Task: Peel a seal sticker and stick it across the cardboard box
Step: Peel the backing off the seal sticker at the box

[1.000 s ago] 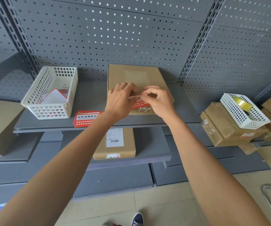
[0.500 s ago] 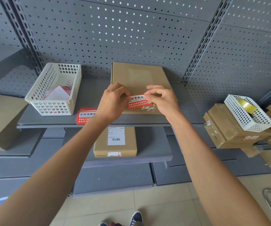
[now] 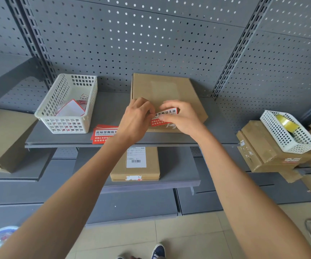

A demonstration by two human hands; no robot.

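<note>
Item: seal sticker [image 3: 165, 116], red and white, held over near edge of cardboard box [image 3: 162, 90]; box flat on shelf [image 3: 102, 113].
Left hand [image 3: 136, 118]: pinched on sticker's left end. Right hand [image 3: 182, 118]: fingers closed on right part.
Backing: on or off, not discernible.
Spare stickers [image 3: 104, 134]: left of box. White basket [image 3: 66, 105]: further left of box.
Handling advice, by judgement: kept taut, centred over box's closing edge, one end pressed first, then smoothed flat across to avoid creases.

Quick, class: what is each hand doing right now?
Left hand: closed, pinching the left end of the red-and-white rectangular seal sticker.
Right hand: closed, gripping the same sticker over the flat brown cardboard box.
</note>
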